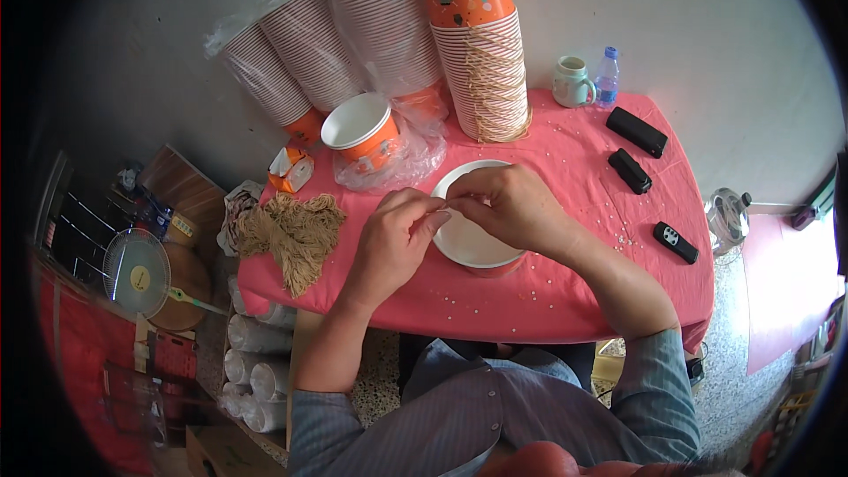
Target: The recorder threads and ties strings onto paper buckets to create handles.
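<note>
Both my hands meet over a white-lined paper bucket [481, 246] with an orange outside, at the middle of the table. My left hand [399, 234] has its thumb and forefinger pinched together at the bucket's left rim. Against it, the fingertips of my right hand [512, 208] are also closed in a pinch. A tiny pale bit shows between the fingertips, too small to name. Left of my left hand lies a heap of tan cords [296, 234]. Behind stands a tall stack of paper buckets [481, 62] with tan cords hanging down its side.
More stacked buckets [380, 22] in clear plastic lean against the wall. An open bucket [360, 124] sits before them. A mug [574, 84], a bottle [607, 79], black cases [636, 131] and a remote [676, 243] are at right. White specks dot the pink tablecloth [574, 300].
</note>
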The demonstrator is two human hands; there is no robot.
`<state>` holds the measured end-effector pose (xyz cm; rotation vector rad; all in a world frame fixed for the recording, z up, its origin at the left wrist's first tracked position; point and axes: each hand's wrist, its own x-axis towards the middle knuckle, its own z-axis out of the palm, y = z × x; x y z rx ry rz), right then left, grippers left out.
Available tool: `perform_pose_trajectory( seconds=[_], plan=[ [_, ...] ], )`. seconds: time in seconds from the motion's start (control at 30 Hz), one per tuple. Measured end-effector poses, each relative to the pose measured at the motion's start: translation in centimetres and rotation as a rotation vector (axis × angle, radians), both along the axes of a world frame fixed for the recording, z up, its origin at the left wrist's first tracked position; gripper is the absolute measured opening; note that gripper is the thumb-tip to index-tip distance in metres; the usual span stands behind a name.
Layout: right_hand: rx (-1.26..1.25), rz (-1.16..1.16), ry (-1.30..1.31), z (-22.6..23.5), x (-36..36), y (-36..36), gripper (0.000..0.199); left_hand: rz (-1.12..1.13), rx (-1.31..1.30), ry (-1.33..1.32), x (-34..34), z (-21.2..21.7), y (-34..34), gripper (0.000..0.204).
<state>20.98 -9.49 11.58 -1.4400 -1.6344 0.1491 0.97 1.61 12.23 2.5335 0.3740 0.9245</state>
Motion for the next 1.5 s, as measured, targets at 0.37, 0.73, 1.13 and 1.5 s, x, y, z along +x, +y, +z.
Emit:
perform_pose_trajectory(
  seconds=[0.37,0.73,1.13,1.5],
  plan=[
    [0.051,0.001,-0.048,-1.3,0.1,0.5,0.013,-0.093,0.307,0.138,0.3,0.5,1.1,0.006],
    [0.033,0.096,0.03,-1.4,0.1,0.3,0.013,-0.159,0.19,0.144,0.0,1.2,0.8,0.007],
    [-0.048,0.118,0.098,-2.3,0.2,0.9,0.012,-0.116,0.675,0.122,-1.0,0.7,1.6,0.016],
    [-0.184,-0.073,-0.166,-3.4,-0.4,1.3,0.015,-0.118,-0.545,0.063,-3.0,-6.6,1.0,0.053]
  ],
)
